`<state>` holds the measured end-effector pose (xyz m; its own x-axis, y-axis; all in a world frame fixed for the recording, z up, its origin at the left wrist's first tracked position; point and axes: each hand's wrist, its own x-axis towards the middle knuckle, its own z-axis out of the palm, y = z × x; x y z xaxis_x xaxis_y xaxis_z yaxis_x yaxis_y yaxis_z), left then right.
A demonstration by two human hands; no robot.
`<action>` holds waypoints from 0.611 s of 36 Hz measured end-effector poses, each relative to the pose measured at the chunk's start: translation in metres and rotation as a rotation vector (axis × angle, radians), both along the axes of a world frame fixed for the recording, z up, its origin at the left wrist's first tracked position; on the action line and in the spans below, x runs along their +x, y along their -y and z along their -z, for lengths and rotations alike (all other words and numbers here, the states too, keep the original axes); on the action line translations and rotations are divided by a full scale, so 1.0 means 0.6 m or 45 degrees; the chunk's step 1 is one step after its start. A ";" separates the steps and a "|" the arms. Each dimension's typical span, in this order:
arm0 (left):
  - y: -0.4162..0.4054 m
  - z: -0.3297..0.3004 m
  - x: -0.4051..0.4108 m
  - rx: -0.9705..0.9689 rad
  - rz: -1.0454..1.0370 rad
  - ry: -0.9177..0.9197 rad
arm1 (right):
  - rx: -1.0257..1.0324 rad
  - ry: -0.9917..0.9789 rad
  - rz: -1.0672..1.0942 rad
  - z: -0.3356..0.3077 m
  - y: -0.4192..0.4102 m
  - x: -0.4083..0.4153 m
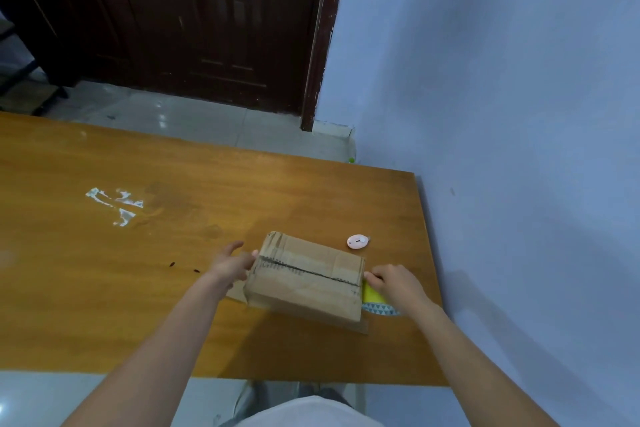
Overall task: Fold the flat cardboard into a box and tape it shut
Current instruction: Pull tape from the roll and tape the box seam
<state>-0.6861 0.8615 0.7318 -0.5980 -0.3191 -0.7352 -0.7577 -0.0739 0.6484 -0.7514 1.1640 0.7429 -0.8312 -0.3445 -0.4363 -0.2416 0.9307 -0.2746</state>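
Observation:
A brown cardboard box stands folded on the wooden table, its top flaps meeting along a dark centre seam with old tape marks. My left hand presses against the box's left end, fingers partly spread. My right hand grips the box's right end at the top corner, thumb on the edge. A yellow roll or pad with a blue patterned edge lies right under my right hand, half hidden by the box.
A small pink round cutter lies just behind the box's right end. White scuff marks mark the table at left. The blue wall runs close along the table's right edge. A dark wooden door stands beyond.

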 end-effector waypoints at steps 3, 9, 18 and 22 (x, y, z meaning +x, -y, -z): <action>-0.008 0.005 0.005 -0.022 -0.002 -0.049 | -0.016 -0.014 0.018 0.001 0.001 0.008; -0.007 0.019 -0.003 0.115 -0.068 0.002 | -0.062 -0.008 0.088 0.000 0.016 0.027; 0.020 0.014 -0.039 0.166 -0.171 0.160 | -0.215 0.037 0.221 0.010 0.055 0.076; 0.035 0.013 -0.054 0.115 -0.132 0.229 | -0.273 0.069 0.270 0.017 0.070 0.095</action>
